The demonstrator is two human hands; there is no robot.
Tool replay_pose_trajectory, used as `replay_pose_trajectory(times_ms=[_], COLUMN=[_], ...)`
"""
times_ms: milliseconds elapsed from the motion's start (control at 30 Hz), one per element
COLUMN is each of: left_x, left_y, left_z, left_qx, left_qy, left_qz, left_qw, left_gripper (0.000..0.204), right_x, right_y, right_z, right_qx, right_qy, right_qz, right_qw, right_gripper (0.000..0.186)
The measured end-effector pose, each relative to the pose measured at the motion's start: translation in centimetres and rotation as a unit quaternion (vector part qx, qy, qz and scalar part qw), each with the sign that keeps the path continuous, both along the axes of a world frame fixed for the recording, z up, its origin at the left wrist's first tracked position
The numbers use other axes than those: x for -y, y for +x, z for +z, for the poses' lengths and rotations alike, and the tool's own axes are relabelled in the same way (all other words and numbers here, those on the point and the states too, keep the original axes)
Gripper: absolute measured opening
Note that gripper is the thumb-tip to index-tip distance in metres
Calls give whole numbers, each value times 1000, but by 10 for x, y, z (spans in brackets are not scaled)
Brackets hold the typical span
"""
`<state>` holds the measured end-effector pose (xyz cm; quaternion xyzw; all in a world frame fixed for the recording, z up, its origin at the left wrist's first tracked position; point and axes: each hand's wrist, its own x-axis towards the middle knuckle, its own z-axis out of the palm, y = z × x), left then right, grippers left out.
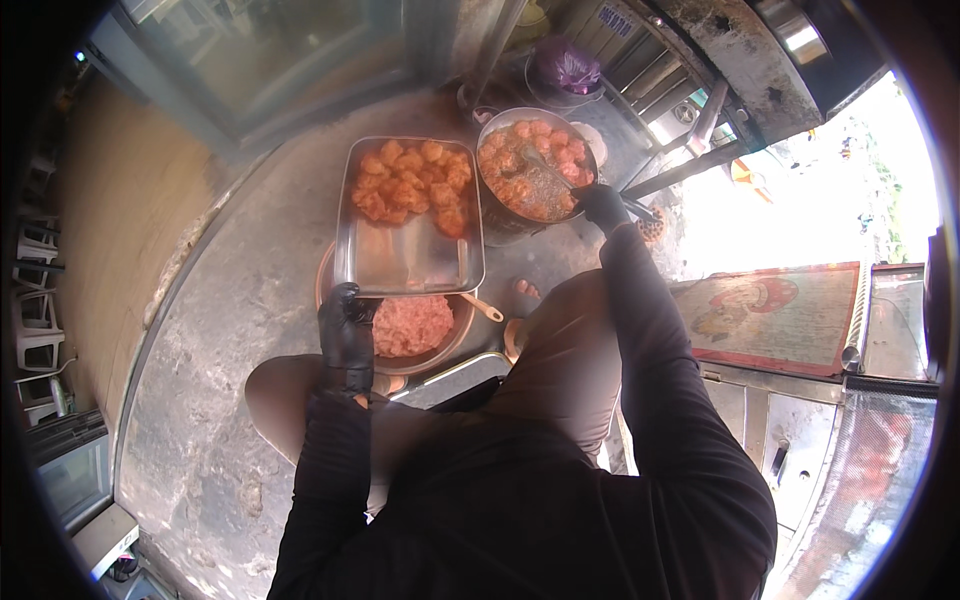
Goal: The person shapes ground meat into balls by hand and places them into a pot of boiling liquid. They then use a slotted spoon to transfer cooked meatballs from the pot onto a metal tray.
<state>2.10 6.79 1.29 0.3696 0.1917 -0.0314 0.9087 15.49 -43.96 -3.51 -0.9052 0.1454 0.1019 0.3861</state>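
Note:
My left hand, in a black glove, is closed on the near left corner of a rectangular metal tray. Browned fried balls fill the tray's far part. Under its near edge, a wide brown basin holds pink ground-meat paste. My right hand, also black-gloved, grips a long-handled cooking utensil at the near right rim of a round pan. The utensil's head is partly sunk in bubbling oil, so its exact kind is unclear. Orange-pink balls fry around it.
A light-coloured handle sticks out beside the basin. Behind the pan, a purple plastic bag sits in a container. A metal cart with a picture panel stands to my right. Glass doors rise at the far left, with white stools beyond.

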Motion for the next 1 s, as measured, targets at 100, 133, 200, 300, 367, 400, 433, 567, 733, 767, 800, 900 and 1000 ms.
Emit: replay_pose_trajectory(times_ms=[100, 133, 200, 300, 367, 400, 433, 567, 733, 767, 800, 900, 1000], left_x=[2, 3, 4, 3, 2, 2, 2, 1, 2, 2, 2, 0, -2], left_y=[2, 2, 3, 3, 3, 3, 3, 2, 2, 3, 2, 2, 1], left_z=[1, 2, 3, 2, 1, 0, -1, -2, -3, -3, -4, -5, -6], left_qx=[17, 5, 12, 3, -9, 1, -6, -4, -13, -12, -7, -17, 1], left_qy=[-29, -17, -32, -18, 1, -14, 8, 18, 16, 14, -6, 13, 16], left_qz=[-6, -2, 2, 2, 4, 1, 3, 3, 9, 11, 10, 7, 2], left_qw=[999, 1000, 999, 1000, 1000, 1000, 1000, 1000, 1000, 1000, 1000, 1000, 1000], left_gripper=[20, 20, 21, 22, 20, 19, 18, 16, 16, 16, 16, 15, 14], right_x=[-21, -32, -60, -85, -87, -84, -78, -50, -58, -63, -70, -86, -89], right_y=[8, 14, 21, 24, 28, 32, 38, 50, 33, 32, 31, 25, 24], right_z=[10, 18, 30, 41, 36, 30, 24, -2, 16, 26, 35, 51, 57], right_qx=[42, 35, 10, 34, 34, 20, 29, -19, 36, 21, 22, 11, 7], right_qy=[-64, -118, -216, -288, -300, -292, -277, -269, -294, -303, -310, -345, -359], right_qz=[-1, 9, 16, 51, 48, 38, 39, 43, -1, -6, -9, 14, 19], right_qw=[997, 992, 976, 956, 952, 955, 960, 962, 955, 953, 951, 938, 933], right_gripper=[41, 41, 43, 43, 45, 46, 47, 37, 38, 39, 40, 39, 39])
